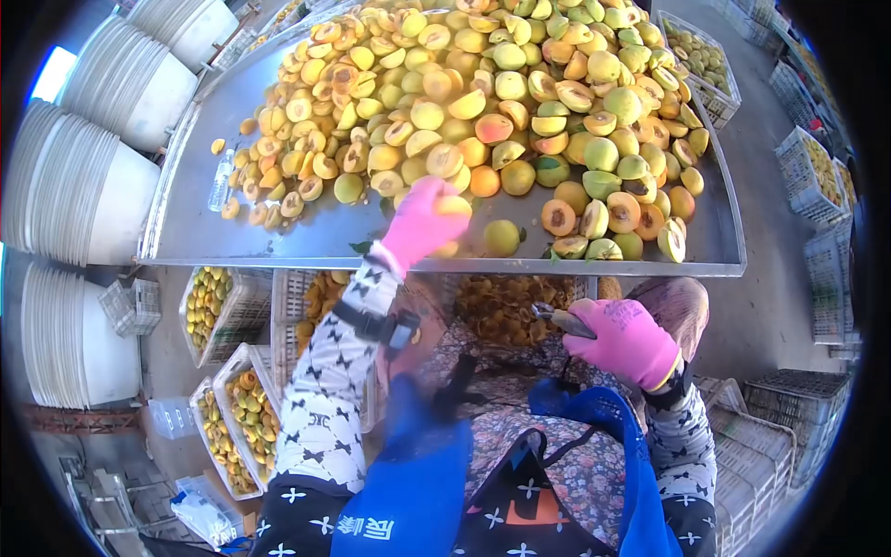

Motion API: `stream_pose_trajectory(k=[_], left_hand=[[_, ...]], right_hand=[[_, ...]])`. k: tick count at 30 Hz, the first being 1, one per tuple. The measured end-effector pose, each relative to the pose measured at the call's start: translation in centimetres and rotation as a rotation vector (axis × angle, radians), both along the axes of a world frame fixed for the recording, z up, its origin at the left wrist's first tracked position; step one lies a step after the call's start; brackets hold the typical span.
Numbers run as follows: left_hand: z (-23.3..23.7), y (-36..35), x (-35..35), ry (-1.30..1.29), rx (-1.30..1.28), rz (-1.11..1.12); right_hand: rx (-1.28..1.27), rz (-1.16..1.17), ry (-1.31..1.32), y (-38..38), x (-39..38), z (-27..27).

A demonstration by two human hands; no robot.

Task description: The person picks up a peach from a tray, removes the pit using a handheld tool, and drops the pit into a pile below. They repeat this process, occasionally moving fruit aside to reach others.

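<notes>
My left hand (419, 226), in a pink glove, reaches over the near part of the metal table (316, 243). Its fingers are closed on a yellow peach (454, 206), close to the front of the large heap of peaches (427, 116), many of them cut in half. In front of my lap, below the table edge, my right hand (626, 342) wears a pink glove too. It grips a small hand tool (566, 321) with a dark handle and a metal tip pointing left. A single whole peach (502, 238) lies to the right of my left hand.
Under the table edge sits a container of brownish peach scraps (510, 311). Crates of peaches (251, 413) stand on the floor at left. A plastic bottle (221, 181) lies on the table's left side. Stacked white tubs (79, 186) line the left; more crates (807, 176) stand right.
</notes>
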State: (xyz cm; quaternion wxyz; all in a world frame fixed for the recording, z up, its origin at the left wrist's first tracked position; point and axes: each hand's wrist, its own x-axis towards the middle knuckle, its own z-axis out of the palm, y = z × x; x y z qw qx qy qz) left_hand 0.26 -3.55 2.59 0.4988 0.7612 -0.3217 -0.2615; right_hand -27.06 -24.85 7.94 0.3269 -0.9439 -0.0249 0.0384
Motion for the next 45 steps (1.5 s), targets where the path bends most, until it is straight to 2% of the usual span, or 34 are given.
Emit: stream_pose_trajectory(k=[1,2,4,6,8,10,14,16,17,20,22,26,28,29,31,32,35,36,38,40,43,45], left_hand=[[1.1,0.6,-1.2,0.363,-0.262,0.101],[2.3,0.7,-2.7,0.634,-0.499,0.102],[2.7,-0.1,-6.0,0.598,-0.588,0.137],[3.5,-1.0,-8.7,0.343,-0.541,0.166],[5.0,-1.5,-10.7,-0.129,-0.343,0.193],[5.8,-1.4,-11.5,-0.255,-0.278,0.193],[5.7,-1.1,-12.2,-0.435,-0.189,0.218],[4.3,-0.7,-11.7,-0.680,-0.213,0.164],[3.7,-0.7,-11.5,-0.801,-0.227,0.135],[3.3,-1.2,-11.5,-0.833,-0.376,0.144],[3.8,-1.4,-12.1,-0.726,-0.366,0.170],[4.4,-1.3,-12.3,-0.709,-0.351,0.116],[3.9,-1.9,-13.1,0.145,-0.585,0.289],[3.6,-2.1,-13.4,0.582,-0.674,0.367],[3.5,-2.2,-13.6,0.605,-0.718,0.373],[3.4,-2.2,-13.7,0.614,-0.742,0.375],[4.6,-2.5,-13.9,0.568,-0.701,0.368],[5.1,-2.7,-13.8,0.609,-0.708,0.383],[5.8,-3.2,-13.4,0.686,-0.724,0.407],[6.1,-3.1,-13.4,0.631,-0.709,0.403],[7.1,-2.7,-13.7,0.562,-0.617,0.365],[7.0,-2.5,-13.5,0.522,-0.560,0.267]], right_hand=[[0.044,-0.004,0.016,0.9,0.2,0.4],[0.153,-0.045,-0.150,2.0,0.7,0.4],[0.157,-0.140,-0.378,4.1,2.4,0.4],[0.087,-0.218,-0.563,5.5,4.0,0.0],[-0.105,-0.223,-0.547,5.9,4.6,0.1],[-0.293,-0.223,-0.585,6.1,4.9,0.6],[-0.363,-0.189,-0.463,6.0,4.8,0.5],[-0.399,-0.164,-0.331,5.6,4.3,0.1],[-0.393,-0.165,-0.346,5.4,4.2,0.1],[-0.386,-0.163,-0.423,4.9,4.1,0.2],[-0.391,-0.153,-0.518,4.8,4.2,0.4],[-0.410,-0.150,-0.402,5.0,4.0,-0.2],[-0.450,-0.124,-0.342,5.1,3.8,-0.4],[-0.397,-0.120,-0.310,5.3,3.7,-0.5],[-0.293,-0.109,-0.246,6.0,3.5,-0.6],[-0.071,-0.091,-0.246,6.2,3.3,-1.1],[0.312,0.005,-0.437,7.7,3.1,-1.5],[0.474,-0.078,-0.355,8.0,3.0,-1.9],[0.388,-0.125,-0.376,8.0,3.0,-1.9],[0.277,-0.117,-0.442,7.9,3.6,-2.1],[1.055,-0.119,0.501,6.6,3.4,2.5],[1.246,-0.031,0.560,5.8,3.0,2.3]])
